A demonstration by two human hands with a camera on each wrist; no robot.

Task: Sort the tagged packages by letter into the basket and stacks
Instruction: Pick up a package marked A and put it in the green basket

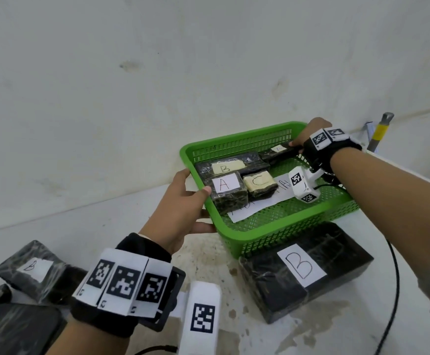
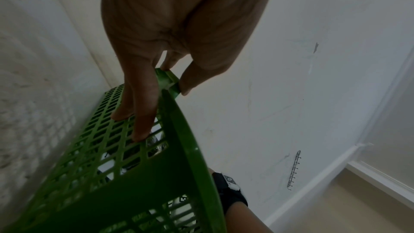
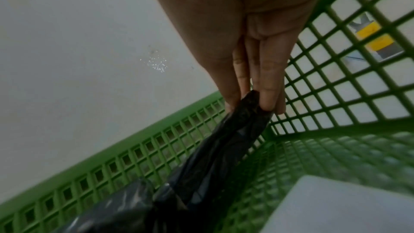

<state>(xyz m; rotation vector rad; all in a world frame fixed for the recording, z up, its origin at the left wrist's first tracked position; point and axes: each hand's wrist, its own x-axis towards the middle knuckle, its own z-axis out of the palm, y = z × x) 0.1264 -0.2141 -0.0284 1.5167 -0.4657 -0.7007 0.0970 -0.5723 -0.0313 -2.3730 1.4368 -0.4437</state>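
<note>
Right wrist view is showing the right hand (image 3: 246,45) pinching the end of a black-wrapped package (image 3: 226,141) between thumb and fingers, inside the far right corner of the green basket (image 3: 139,150). Seen from the head camera, that right hand (image 1: 308,135) is reaching over the far rim, and the package it is holding (image 1: 276,152) is carrying a small label that is reading A, lying along the far wall. The left hand (image 1: 183,203) is gripping the basket's left rim (image 1: 187,160), thumb over the edge and fingers underneath; the left wrist view is showing the fingers (image 2: 143,105) pressing against the mesh side. Inside the basket, a package labelled B (image 1: 230,163) is lying at the far left, with a package labelled A (image 1: 228,193) nearer and one labelled C (image 1: 258,185) just to its right, all sitting on a white paper sheet (image 1: 254,204). On the counter (image 1: 208,257), a large package marked B (image 1: 303,272) is lying just near of the basket, and another B package (image 1: 33,270) is sitting at the near left among more black packages.
</note>
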